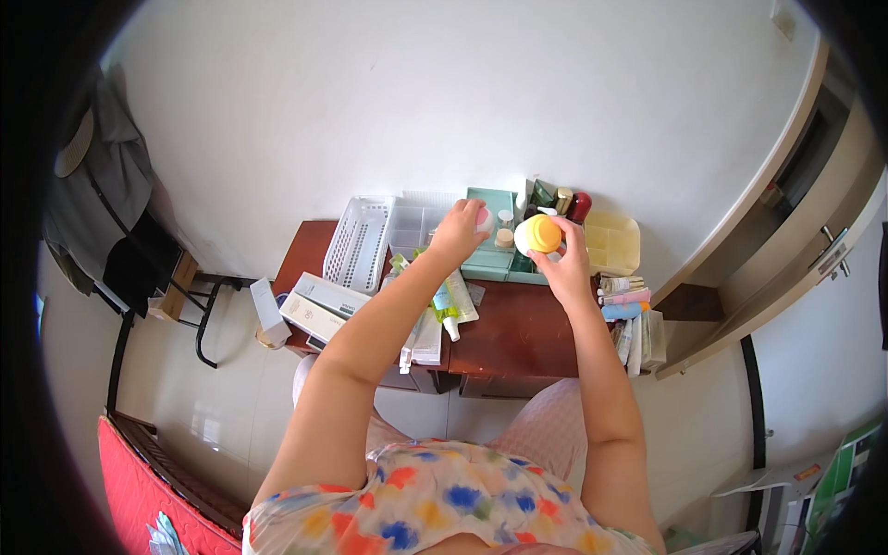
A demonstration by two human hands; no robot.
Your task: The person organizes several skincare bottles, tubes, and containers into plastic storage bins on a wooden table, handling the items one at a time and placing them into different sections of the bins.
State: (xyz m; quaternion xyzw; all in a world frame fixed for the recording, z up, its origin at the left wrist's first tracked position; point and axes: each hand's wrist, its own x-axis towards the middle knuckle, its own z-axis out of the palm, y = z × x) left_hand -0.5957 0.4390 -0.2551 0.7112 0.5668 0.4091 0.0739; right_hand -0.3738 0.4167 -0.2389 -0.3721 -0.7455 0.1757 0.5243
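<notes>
My left hand (460, 232) grips a small white and pink round container (485, 220) above a mint-green organizer box (489, 201). To its right, my right hand (567, 260) has its fingers around a white jar with a yellow lid (542, 234), tilted over the organizer's right part. In the organizer's middle stand two small capped bottles, one with a white cap (505, 217) and one with a beige cap (504, 238). Behind the jar are a dark red bottle (579, 207) and a gold-capped bottle (563, 199).
The reddish-brown wooden table (513, 340) stands against a white wall. It holds a white perforated basket (359, 239), a clear divided box (408, 225), a yellow divided tray (612, 243), cartons (312, 316), a green bottle (444, 305) and several tubes (626, 310). A door (825, 257) stands at right.
</notes>
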